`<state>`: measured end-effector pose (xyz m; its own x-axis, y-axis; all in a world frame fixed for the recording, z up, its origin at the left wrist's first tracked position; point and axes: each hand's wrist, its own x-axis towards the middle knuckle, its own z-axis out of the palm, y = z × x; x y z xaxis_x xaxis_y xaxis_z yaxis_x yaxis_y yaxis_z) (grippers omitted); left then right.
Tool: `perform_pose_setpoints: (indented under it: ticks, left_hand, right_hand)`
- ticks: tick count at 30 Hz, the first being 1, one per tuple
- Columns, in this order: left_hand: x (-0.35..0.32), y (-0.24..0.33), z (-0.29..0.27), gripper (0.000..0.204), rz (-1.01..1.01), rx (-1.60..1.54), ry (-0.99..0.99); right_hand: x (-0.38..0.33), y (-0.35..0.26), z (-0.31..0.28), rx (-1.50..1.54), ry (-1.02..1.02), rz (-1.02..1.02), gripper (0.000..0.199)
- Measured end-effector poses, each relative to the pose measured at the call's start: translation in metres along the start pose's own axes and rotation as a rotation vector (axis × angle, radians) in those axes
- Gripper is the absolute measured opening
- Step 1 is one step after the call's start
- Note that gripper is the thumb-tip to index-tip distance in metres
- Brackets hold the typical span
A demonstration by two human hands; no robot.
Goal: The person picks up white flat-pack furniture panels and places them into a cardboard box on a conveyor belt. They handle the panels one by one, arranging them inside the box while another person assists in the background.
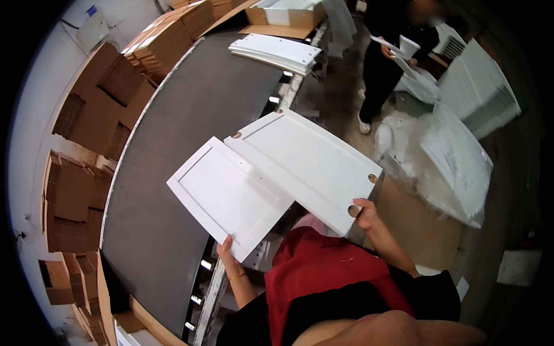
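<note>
My left hand (225,250) grips the near corner of a white framed cabinet door (228,190), thumb lying on its face. The door has a recessed middle and two small dark holes near its right side. My right hand (366,214) holds a larger white panel (309,158) by its near right corner, beside a round cutout. More round cutouts sit near that panel's other corners. The two boards meet or overlap along the door's upper right side; I cannot tell which lies on top. Both are tilted over the edge of a dark conveyor belt (173,115). The fingers beneath the boards are hidden.
A stack of white boards (276,51) lies at the belt's far end, before an open carton (285,23). Flat cardboard (104,98) leans along the left wall. Another person (398,52) stands far right holding white pieces, near plastic-wrapped panels (456,161) on the floor.
</note>
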<state>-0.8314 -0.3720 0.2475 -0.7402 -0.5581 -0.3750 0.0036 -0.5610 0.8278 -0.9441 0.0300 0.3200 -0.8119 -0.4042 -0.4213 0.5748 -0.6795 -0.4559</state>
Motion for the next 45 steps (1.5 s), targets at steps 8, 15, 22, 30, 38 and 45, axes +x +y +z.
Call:
perform_pose_setpoints:
  ticks: [8,15,22,30,38,45]
  left_hand:
    - [0.226,-0.038,0.196,0.037,-0.024,-0.171,0.077]
    - [0.313,-0.050,0.293,0.049,-0.036,0.303,0.335]
    - [0.273,-0.018,0.311,0.025,0.274,1.295,0.696]
    - [0.296,-0.053,0.524,0.018,0.671,0.895,0.420]
    - [0.372,-0.128,0.629,0.045,0.088,0.548,0.146]
    - [0.422,-0.128,0.647,0.053,-0.014,0.519,0.189]
  right_hand:
    - [0.287,-0.064,0.081,-0.211,-0.167,0.217,0.044]
    - [0.422,-0.092,0.085,-0.474,-0.033,0.462,0.026]
    - [0.450,-0.130,0.066,-0.599,-0.194,0.812,0.027]
    - [0.493,-0.293,0.060,-1.064,-0.967,0.755,0.048]
    - [0.617,-0.459,0.016,-0.932,-0.202,0.142,0.028]
    - [0.693,-0.476,-0.023,-1.217,-0.088,-0.174,0.023]
